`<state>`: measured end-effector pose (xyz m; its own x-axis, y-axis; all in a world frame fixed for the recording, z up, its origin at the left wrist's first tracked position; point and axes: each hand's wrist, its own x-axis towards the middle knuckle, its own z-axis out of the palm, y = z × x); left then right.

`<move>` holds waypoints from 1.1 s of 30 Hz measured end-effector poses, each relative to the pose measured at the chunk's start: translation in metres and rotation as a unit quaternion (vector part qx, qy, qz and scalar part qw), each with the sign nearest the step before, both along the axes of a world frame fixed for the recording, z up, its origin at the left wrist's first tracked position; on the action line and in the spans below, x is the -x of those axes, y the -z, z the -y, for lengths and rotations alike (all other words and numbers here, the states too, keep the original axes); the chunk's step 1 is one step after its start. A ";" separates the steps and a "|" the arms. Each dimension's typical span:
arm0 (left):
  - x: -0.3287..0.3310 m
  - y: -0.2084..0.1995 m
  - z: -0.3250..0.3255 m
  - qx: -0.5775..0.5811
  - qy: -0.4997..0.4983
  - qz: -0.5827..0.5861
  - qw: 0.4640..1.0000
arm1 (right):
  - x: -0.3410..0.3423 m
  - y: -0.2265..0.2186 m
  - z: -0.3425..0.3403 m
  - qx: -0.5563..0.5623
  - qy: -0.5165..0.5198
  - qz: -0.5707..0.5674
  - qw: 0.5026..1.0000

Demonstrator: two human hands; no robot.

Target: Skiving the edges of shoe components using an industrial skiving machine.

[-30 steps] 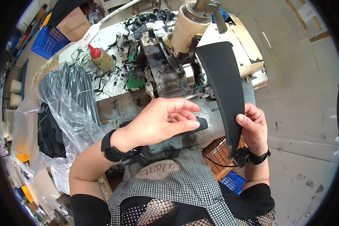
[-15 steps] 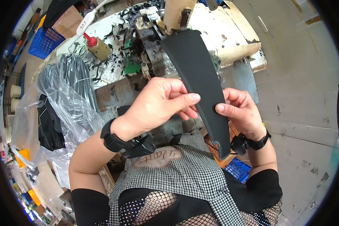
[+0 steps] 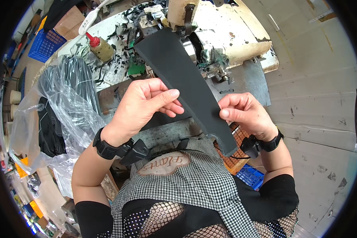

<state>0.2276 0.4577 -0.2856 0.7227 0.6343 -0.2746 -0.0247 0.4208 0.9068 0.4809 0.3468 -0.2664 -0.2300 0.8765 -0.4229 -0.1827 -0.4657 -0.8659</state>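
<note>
A long, flat black panel [image 3: 185,81], perhaps leather or a similar sheet, slants across the middle of the view. Its wide end lies up by the machine head, and its narrower end has a notch cut into one side. My left hand [image 3: 142,104] pinches the left edge, with the thumb in front and the fingers partly behind. On the opposite edge, my right hand [image 3: 248,116] holds the panel between thumb and bent fingers. Just past the wide end stands a cream-coloured machine [image 3: 226,37] with a bare metal cylinder, partly hidden by the panel.
Black scraps [image 3: 117,51] litter the white machine table. A bottle with a red nozzle [image 3: 102,48] stands there. At left, clear plastic bags [image 3: 69,93] hold black pieces. Blue crates [image 3: 47,45] sit at the far left. A metal plate [image 3: 258,85] juts out at right.
The panel has tilted, its wide end swinging left and its notched end moving slightly left and up. My left hand has shifted left with it; my right hand has moved slightly left.
</note>
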 end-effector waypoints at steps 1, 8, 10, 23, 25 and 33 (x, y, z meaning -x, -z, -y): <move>0.002 0.000 0.000 0.000 -0.006 0.001 1.000 | 0.000 -0.001 0.000 -0.001 -0.001 0.000 1.000; 0.034 0.007 -0.012 0.040 0.071 0.081 0.993 | -0.004 -0.024 -0.007 -0.156 -0.062 0.223 0.960; 0.043 0.001 -0.017 0.186 0.126 0.289 0.931 | -0.006 -0.028 -0.014 -0.461 -0.103 0.423 0.774; 0.042 0.008 0.012 -0.064 0.192 -0.043 0.978 | 0.005 -0.072 -0.061 -0.641 -0.129 0.459 0.602; 0.032 0.009 0.006 -0.140 0.201 -0.011 0.970 | -0.018 -0.115 -0.059 -0.575 -0.001 0.533 0.621; 0.045 0.015 -0.009 -0.273 0.184 -0.037 0.944 | 0.016 -0.145 -0.172 -0.492 0.018 0.612 0.619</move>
<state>0.1824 0.4664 -0.3003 0.9137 0.4046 -0.0378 0.1032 -0.1410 0.9846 0.4652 0.5192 -0.1216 -0.2385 0.8434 0.4815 0.8954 0.3829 -0.2271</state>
